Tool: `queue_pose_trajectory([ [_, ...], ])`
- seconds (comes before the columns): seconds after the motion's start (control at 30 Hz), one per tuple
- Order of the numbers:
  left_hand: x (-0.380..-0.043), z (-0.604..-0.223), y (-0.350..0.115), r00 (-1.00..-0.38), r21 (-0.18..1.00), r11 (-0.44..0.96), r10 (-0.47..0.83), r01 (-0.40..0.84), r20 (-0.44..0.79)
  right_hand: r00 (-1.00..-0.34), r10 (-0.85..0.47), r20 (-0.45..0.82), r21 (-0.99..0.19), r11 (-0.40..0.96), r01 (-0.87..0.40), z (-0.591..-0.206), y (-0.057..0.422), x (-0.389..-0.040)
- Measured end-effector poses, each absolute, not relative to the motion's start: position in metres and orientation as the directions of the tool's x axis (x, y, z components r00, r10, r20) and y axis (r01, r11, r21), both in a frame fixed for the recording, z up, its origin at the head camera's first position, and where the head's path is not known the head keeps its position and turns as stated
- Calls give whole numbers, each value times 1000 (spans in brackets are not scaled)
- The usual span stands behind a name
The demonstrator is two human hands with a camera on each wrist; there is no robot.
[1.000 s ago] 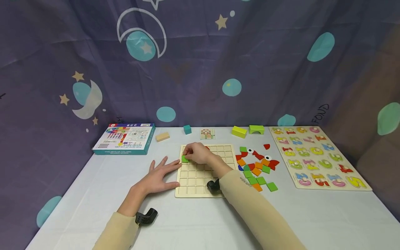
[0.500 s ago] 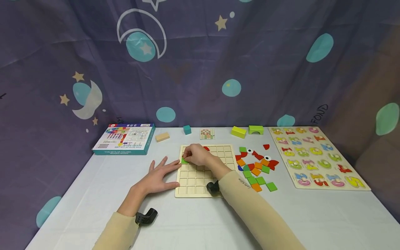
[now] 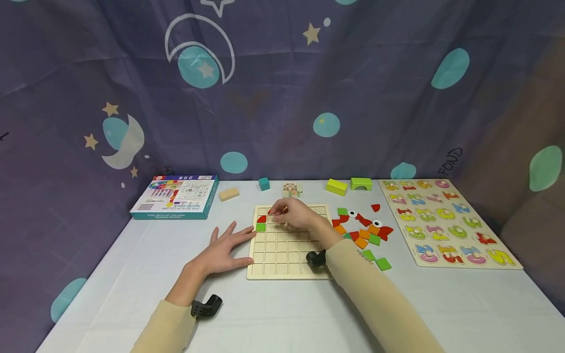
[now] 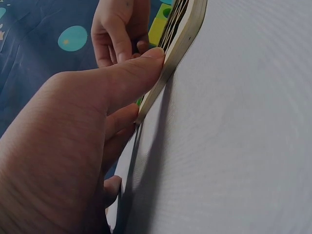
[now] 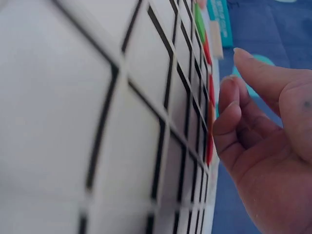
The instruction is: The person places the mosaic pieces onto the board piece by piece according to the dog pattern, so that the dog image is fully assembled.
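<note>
Bare and spread, the left hand (image 3: 225, 250) reaches forward with its fingers fanned, clasping nothing; its thumb and forefinger touch the near side of a pale wooden grid board (image 3: 282, 257). That board is square and flat, its surface cut into shallow square cells by thin raised ribs, and its thick edge shows smooth, bare grain beside the left thumb.

Over the far part of the grid board, the right hand (image 3: 292, 214) hangs palm-down from a bent wrist, fingers loosely curled and thumb apart from them, with nothing between. Just left of its fingertips, a glossy red quarter-round piece (image 3: 261, 219) sits in a cell, directly beyond a flat green square tile (image 3: 261, 227). More red shows low beneath the right hand, its outline partly hidden.

Right of the right wrist, loose thin pieces (image 3: 362, 243) lie scattered and overlapping: orange and green squares, rounded red ones. Beyond the right hand lie a small printed card (image 3: 293, 190), a teal cube (image 3: 264, 184), a yellow block (image 3: 337, 187) and a green arch (image 3: 361, 184).

Past the left fingertips are a plain wood block (image 3: 229, 194) and a printed box (image 3: 176, 196). Far right of both hands, a number board (image 3: 446, 221) carries colourful shapes.
</note>
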State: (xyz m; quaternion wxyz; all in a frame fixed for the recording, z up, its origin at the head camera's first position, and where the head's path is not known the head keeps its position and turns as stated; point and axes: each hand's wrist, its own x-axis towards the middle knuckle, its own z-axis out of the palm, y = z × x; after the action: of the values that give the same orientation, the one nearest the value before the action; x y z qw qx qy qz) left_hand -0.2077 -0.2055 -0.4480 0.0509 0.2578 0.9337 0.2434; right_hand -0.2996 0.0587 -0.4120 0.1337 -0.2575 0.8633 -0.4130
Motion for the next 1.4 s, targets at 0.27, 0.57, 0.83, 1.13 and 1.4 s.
queue_pose_trajectory([
  [0.27, -207, -450, -206, -868, 475, 757, 495, 449, 31, -843, -537, -42, -807, 516, -288, -403, 96, -299],
  [0.57, -207, -450, -205, -861, 484, 740, 506, 467, 57, -842, -538, -41, -796, 527, -298, -394, 137, -300],
  [0.83, -208, -451, -205, -860, 481, 741, 507, 468, 56, -892, -442, -96, -745, 626, -229, -396, 175, -299],
  [1.13, -207, -450, -206, -865, 480, 748, 500, 458, 46, -915, -385, -119, -694, 691, -201, -403, 206, -299],
  [1.4, -208, -450, -205, -866, 475, 754, 498, 455, 40, -917, -359, -171, -709, 692, -139, -400, 223, -293],
])
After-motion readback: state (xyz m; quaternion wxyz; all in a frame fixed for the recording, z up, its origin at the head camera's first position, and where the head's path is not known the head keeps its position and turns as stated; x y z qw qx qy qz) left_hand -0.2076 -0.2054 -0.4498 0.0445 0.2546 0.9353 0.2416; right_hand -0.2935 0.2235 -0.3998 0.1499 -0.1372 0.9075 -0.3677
